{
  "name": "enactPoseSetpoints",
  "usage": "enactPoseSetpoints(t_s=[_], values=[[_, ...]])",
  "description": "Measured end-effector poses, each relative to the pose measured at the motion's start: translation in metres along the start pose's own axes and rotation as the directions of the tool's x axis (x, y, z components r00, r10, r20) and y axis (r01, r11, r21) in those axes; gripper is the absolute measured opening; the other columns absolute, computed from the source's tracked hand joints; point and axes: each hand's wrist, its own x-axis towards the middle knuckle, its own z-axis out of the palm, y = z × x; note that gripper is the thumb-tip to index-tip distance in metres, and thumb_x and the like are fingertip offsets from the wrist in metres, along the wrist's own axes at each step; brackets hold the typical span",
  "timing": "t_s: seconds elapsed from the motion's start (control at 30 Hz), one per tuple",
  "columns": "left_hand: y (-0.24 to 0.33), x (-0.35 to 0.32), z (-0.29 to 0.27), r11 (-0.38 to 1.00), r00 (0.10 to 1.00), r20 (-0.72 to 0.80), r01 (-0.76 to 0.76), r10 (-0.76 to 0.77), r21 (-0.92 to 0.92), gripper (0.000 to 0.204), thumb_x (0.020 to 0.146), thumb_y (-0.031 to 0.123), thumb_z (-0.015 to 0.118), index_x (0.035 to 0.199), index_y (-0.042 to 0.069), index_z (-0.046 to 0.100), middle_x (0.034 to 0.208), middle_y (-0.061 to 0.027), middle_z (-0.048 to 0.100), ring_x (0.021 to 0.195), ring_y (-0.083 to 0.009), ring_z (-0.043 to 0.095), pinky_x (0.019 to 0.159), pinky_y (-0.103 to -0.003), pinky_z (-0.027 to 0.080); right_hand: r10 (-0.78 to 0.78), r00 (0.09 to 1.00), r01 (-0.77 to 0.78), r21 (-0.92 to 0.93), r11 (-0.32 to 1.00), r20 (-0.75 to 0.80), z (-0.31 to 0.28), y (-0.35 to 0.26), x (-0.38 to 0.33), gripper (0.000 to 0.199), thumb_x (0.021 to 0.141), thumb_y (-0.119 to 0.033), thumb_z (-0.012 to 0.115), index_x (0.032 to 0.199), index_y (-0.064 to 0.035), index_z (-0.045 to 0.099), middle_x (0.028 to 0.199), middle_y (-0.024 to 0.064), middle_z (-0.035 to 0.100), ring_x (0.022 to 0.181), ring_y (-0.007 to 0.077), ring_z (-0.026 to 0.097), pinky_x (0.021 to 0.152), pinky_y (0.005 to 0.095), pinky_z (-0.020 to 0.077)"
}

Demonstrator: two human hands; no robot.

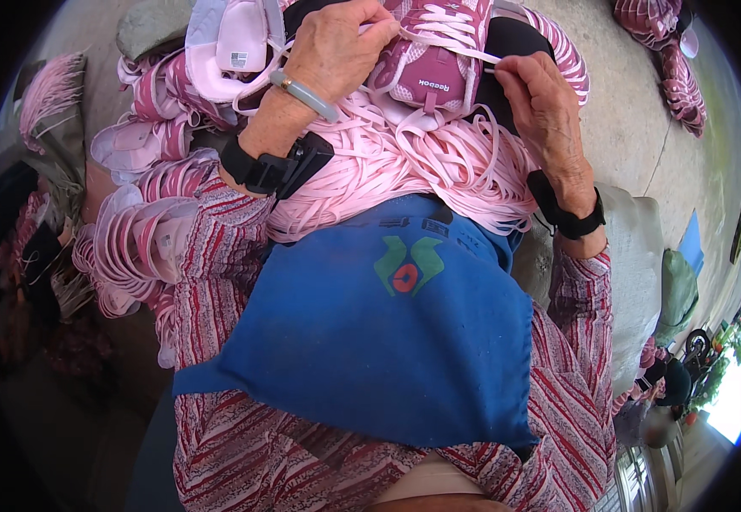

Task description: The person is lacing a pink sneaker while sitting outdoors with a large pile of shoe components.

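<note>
A maroon and pink shoe upper [426, 78] lies over my lap at the top of the view, toe end away from me or cut off. A pale shoelace [452, 49] crosses it. My left hand [341, 53] pinches the lace at the upper's left side. On the right side, the fingertips of my right hand [545, 107] are closed on the lace, which stretches taut to them. Beneath the upper, a big heap of loose pink shoelaces [362, 175] covers my lap, resting on a blue apron [370, 341].
Stacked pink and white shoe uppers [144, 226] crowd my left side, with another pale upper [238, 43] beside my left hand. A translucent plastic bundle [635, 256] stands at my right. More striped pink pieces [678, 77] lie on the concrete floor [622, 111] at the far right.
</note>
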Motion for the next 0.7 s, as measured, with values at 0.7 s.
enactPoseSetpoints(t_s=[0.7], values=[[-0.013,0.021,-0.006,0.990,0.963,0.242,0.132,-0.117,-0.043,0.025,0.088,0.025,0.064,0.098,0.003,0.069,0.084,-0.0021,0.066,0.070,-0.0088,0.061,0.059,-0.022,0.054,0.215,0.969,-0.195,0.157,0.968,-0.120,0.022,-0.004,0.007,0.015,0.089,-0.016,0.064,0.097,-0.0029,0.066,0.071,-0.0018,0.059,0.054,0.0031,0.051,0.048,0.0175,0.0423]])
